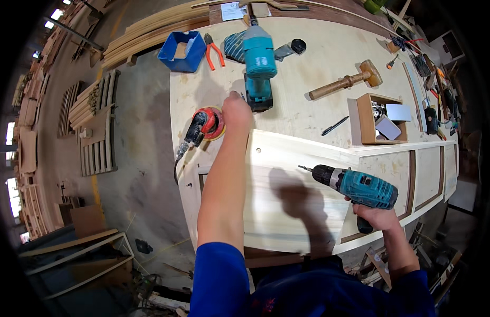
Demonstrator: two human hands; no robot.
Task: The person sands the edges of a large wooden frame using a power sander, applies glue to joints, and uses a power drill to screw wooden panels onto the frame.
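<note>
My right hand is wrapped round the grip of a teal and black cordless drill. Its bit points left, above a pale wooden panel that carries the shadow of the drill and hand. Beyond the panel, my left hand reaches forward with its fingers drawn together. Whatever those fingers hold is too small to name. Just right of them stands a second teal power tool on its black battery base. A red and black sander with a cord lies left of my left wrist.
Past my left hand are a blue bin and orange-handled pliers. A wooden mallet, a pen and an open wooden box of small parts lie to the right. Framed wooden panels extend rightward.
</note>
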